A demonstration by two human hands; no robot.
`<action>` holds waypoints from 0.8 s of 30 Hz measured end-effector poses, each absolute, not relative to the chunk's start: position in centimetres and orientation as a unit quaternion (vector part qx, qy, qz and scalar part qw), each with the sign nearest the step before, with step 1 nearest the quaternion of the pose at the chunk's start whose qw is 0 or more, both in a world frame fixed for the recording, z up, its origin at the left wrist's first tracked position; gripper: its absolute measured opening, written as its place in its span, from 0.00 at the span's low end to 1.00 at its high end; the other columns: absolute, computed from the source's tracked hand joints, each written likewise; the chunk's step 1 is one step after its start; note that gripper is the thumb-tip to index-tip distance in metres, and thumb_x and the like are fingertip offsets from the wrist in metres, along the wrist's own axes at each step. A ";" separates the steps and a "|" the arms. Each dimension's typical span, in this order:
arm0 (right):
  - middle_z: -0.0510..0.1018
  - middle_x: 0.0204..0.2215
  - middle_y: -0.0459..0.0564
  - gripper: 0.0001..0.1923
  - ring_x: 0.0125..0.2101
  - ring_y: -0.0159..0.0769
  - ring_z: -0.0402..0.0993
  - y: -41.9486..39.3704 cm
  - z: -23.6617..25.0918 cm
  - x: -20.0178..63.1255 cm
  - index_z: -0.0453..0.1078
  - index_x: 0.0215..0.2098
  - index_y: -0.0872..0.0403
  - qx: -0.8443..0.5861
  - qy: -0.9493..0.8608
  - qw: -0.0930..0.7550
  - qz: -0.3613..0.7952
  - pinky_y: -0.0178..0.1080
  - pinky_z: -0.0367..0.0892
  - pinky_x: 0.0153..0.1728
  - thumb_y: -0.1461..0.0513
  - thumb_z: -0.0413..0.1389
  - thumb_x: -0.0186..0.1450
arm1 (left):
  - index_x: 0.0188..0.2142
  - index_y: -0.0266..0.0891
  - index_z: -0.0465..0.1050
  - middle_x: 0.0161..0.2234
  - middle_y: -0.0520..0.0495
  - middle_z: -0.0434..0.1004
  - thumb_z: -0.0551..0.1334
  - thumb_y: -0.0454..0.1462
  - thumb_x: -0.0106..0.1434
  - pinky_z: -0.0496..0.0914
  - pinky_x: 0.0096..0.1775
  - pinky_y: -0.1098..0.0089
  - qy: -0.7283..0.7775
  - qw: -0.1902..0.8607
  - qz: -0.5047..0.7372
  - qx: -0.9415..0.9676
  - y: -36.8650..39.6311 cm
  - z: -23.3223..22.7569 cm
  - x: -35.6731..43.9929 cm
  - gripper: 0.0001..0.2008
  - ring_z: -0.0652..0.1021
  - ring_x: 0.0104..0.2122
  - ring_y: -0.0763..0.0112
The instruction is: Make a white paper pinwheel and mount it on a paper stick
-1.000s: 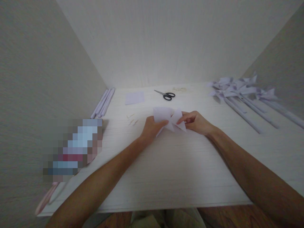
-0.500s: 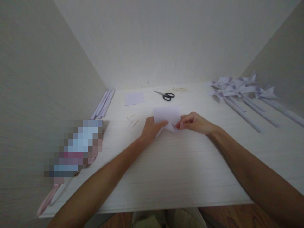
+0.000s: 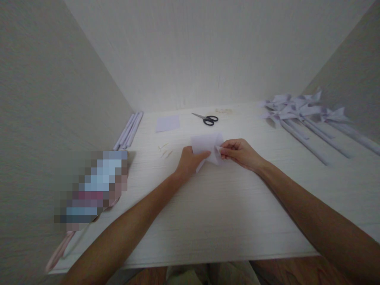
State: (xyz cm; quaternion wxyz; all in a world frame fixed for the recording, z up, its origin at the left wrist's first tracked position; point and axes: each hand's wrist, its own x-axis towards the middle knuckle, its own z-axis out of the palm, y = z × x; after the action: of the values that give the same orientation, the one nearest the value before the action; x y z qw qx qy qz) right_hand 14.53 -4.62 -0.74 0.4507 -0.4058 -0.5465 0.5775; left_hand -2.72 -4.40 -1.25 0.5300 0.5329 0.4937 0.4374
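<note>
A pale lilac sheet of paper, cut and partly folded, lies near the middle of the white table. My left hand pinches its left side against the table. My right hand holds a flap of the same paper at its right side, with the fingertips drawn in toward the paper's centre. Both hands meet over the sheet.
Black scissors lie behind the paper, with a flat lilac square to their left. Rolled paper sticks rest along the left wall. Several finished paper pinwheels lie at the right. Small pins and a blurred object sit on the left.
My right hand has folded the paper's right flap inward toward the centre, so the spread corner at the right is gone. The left hand has stayed in place.
</note>
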 end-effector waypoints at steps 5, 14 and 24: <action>0.72 0.15 0.43 0.11 0.16 0.24 0.67 -4.8 -0.5 14.0 0.66 0.22 0.57 -0.400 -0.502 0.473 0.604 0.28 0.59 0.17 0.58 0.62 0.47 | 0.29 0.32 0.73 0.26 0.45 0.75 0.64 0.39 0.42 0.66 0.28 0.70 0.502 0.520 0.431 0.540 -4.4 -1.1 -2.7 0.14 0.73 0.25 0.69; 0.73 0.16 0.44 0.12 0.18 0.28 0.70 -4.8 -0.8 14.1 0.65 0.24 0.56 -0.376 -0.485 0.475 0.631 0.30 0.64 0.20 0.58 0.61 0.48 | 0.28 0.33 0.74 0.27 0.46 0.75 0.63 0.38 0.43 0.65 0.27 0.71 0.494 0.524 0.446 0.532 -4.6 -0.8 -2.6 0.12 0.72 0.24 0.70; 0.73 0.15 0.44 0.10 0.14 0.24 0.64 -5.1 -0.5 14.0 0.64 0.23 0.56 -0.403 -0.549 0.449 0.579 0.28 0.57 0.15 0.58 0.59 0.50 | 0.28 0.32 0.73 0.24 0.47 0.74 0.63 0.40 0.45 0.64 0.26 0.72 0.493 0.508 0.436 0.555 -4.8 -0.8 -2.6 0.12 0.71 0.23 0.72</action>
State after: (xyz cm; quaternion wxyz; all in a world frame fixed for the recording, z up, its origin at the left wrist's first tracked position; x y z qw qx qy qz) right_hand 13.96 -5.10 -0.51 0.4486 -0.4030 -0.5491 0.5787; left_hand -2.61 -4.84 -0.76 0.5077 0.5555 0.4935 0.4361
